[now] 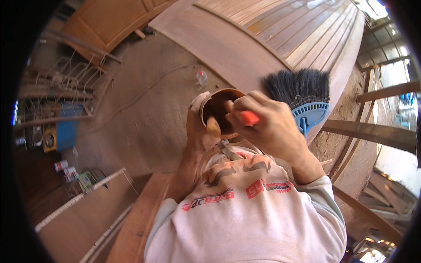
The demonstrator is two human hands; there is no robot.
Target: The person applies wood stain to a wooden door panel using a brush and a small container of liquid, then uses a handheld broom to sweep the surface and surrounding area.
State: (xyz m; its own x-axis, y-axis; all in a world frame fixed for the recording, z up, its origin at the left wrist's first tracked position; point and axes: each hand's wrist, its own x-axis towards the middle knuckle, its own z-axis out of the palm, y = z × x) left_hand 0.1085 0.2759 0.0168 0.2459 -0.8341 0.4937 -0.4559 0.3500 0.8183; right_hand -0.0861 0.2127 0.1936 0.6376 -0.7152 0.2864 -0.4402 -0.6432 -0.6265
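Observation:
Close to my chest, my left hand (197, 127) is wrapped round a round brown can (222, 93) with its mouth tilted toward me. A brownish, stained thumb appears to hook over the can's near rim. Slightly blurred, my right hand (267, 120) is closed at the can's right side, its fingertips at the opening. From that fist sticks out the red end of a tool (249, 118); its working end is hidden, so its kind cannot be told. The can's inside looks dark reddish brown.
A broom with black bristles and a blue head (312, 115) is just beyond my right hand. A large wooden panel (219, 44) spans the far side. Past the can stands a clear bottle with a red cap (201, 78). Wooden beams (368, 131) cross the right; metal racks (66, 83) stand left.

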